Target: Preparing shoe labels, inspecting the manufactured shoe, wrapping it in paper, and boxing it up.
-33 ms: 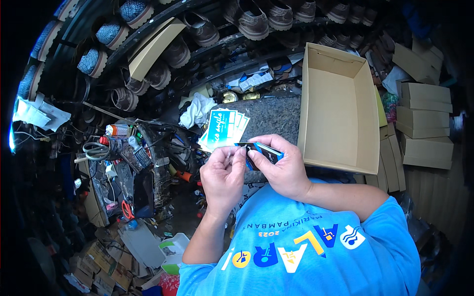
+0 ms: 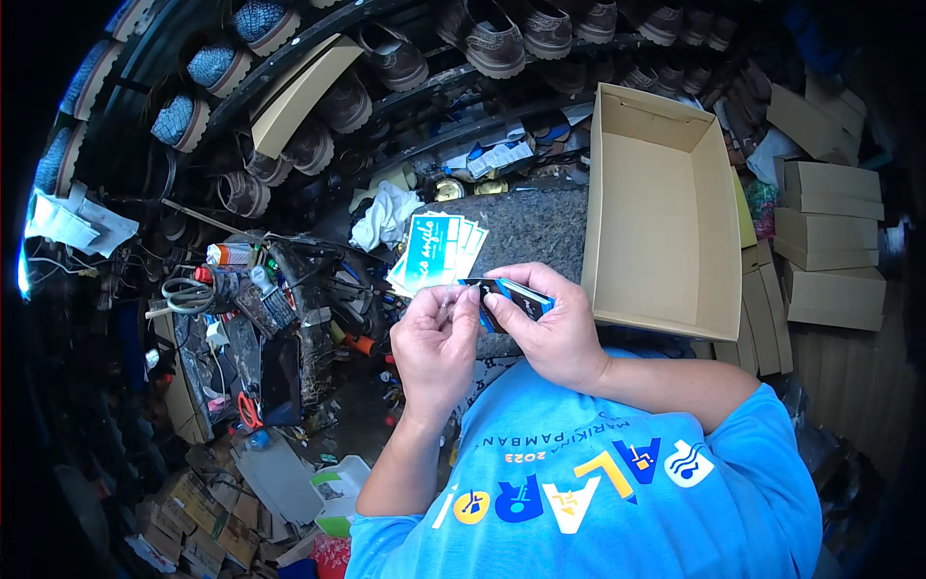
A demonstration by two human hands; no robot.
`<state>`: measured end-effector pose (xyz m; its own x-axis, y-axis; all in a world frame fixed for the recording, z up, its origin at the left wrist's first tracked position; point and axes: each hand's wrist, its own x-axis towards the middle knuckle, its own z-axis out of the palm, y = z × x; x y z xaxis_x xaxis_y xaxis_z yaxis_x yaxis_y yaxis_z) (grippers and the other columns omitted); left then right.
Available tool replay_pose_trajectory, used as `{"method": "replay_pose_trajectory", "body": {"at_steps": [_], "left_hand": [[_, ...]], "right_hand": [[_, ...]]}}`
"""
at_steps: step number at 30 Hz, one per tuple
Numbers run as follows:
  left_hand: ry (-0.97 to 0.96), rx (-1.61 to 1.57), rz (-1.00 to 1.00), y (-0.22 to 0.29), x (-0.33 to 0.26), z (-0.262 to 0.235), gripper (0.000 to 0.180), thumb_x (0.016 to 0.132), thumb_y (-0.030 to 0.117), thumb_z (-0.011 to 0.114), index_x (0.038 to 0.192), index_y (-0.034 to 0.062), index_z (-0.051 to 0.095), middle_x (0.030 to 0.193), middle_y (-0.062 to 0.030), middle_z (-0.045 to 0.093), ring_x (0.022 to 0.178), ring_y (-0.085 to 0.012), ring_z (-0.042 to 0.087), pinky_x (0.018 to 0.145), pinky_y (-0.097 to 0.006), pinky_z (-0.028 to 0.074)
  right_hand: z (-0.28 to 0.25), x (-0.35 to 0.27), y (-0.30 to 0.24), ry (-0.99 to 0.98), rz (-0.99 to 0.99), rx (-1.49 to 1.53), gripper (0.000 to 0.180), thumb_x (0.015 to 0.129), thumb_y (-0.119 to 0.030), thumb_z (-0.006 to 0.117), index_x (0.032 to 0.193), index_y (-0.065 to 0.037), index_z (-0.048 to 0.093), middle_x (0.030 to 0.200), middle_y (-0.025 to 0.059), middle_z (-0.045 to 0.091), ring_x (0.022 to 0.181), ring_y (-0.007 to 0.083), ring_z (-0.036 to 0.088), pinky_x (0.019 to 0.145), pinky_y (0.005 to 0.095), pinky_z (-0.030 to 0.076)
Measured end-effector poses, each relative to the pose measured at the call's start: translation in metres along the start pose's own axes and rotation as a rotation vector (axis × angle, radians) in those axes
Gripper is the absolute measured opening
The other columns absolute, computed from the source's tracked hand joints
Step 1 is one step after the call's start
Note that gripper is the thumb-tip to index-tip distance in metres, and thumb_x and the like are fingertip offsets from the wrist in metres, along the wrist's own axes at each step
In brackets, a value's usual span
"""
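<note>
Both hands meet at the centre of the view, above the blue shirt (image 2: 617,482). The right hand (image 2: 550,328) has its fingers closed around a small blue-and-black label strip (image 2: 511,294), thumb pressing on top. The left hand (image 2: 434,343) comes in from seven o'clock, fingers pinched shut on the strip's left end, touching the right hand's thumb. Just beyond the hands, at eleven o'clock from them, a fanned stack of teal-and-white cards (image 2: 434,251) lies on the dark speckled surface (image 2: 531,227). At two o'clock an open brown cardboard box (image 2: 666,212) stands with its inside showing. Brown shoes (image 2: 492,43) line the shelves across twelve o'clock; folded cardboard boxes (image 2: 830,261) are stacked at three o'clock.
</note>
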<state>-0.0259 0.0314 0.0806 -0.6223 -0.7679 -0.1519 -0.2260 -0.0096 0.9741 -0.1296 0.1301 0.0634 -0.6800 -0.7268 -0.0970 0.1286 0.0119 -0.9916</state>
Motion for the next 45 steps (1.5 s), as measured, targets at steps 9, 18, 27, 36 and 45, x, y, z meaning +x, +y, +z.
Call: {"method": "replay_pose_trajectory", "body": {"at_steps": [9,18,27,36,45], "left_hand": [[-0.098,0.605,0.188,0.018,0.003,-0.013,0.016,0.093,0.012,0.067,0.089,-0.0029,0.064,0.065,-0.0123,0.066,0.057,-0.0117,0.063,0.053,-0.032,0.048],[-0.276,-0.013,-0.285,0.006,0.013,-0.031,0.015,0.096,0.013,0.062,0.087,0.0007,0.064,0.066,0.007,0.051,0.058,-0.0017,0.041,0.05,-0.022,0.032],[-0.272,-0.126,-0.309,0.012,0.015,-0.028,0.014,0.095,0.015,0.064,0.088,0.003,0.064,0.065,0.0055,0.052,0.052,-0.001,0.04,0.045,-0.019,0.027],[-0.256,-0.037,-0.314,0.008,0.016,-0.027,0.013,0.095,0.014,0.064,0.089,0.0026,0.064,0.064,0.0057,0.052,0.052,-0.0008,0.041,0.046,-0.019,0.028],[-0.418,0.049,-0.184,0.019,0.02,-0.031,0.017,0.101,0.015,0.059,0.103,-0.0011,0.065,0.07,0.0018,0.059,0.058,-0.0019,0.047,0.05,-0.02,0.036]], "right_hand": [[-0.002,0.0,-0.001,-0.056,0.06,-0.062,0.02,0.089,-0.007,0.069,0.108,-0.001,0.07,0.096,0.0163,0.073,0.086,0.0177,0.072,0.074,0.0308,0.054],[-0.003,-0.002,-0.001,-0.074,-0.173,-0.195,0.02,0.086,-0.006,0.07,0.106,-0.002,0.071,0.094,0.0147,0.072,0.086,0.0251,0.072,0.074,0.0337,0.055],[-0.003,-0.003,0.0,-0.075,-0.126,-0.15,0.02,0.088,-0.008,0.068,0.107,-0.002,0.071,0.095,0.0151,0.073,0.084,0.0226,0.073,0.072,0.0327,0.055],[-0.004,-0.003,0.006,-0.071,-0.131,-0.141,0.021,0.088,-0.009,0.068,0.107,0.0,0.07,0.095,0.0157,0.073,0.083,0.0234,0.073,0.07,0.033,0.055],[-0.019,0.005,-0.014,-0.223,-0.207,-0.174,0.027,0.087,0.0,0.065,0.113,0.002,0.069,0.11,0.0164,0.068,0.102,0.0259,0.068,0.089,0.0323,0.053]]}}
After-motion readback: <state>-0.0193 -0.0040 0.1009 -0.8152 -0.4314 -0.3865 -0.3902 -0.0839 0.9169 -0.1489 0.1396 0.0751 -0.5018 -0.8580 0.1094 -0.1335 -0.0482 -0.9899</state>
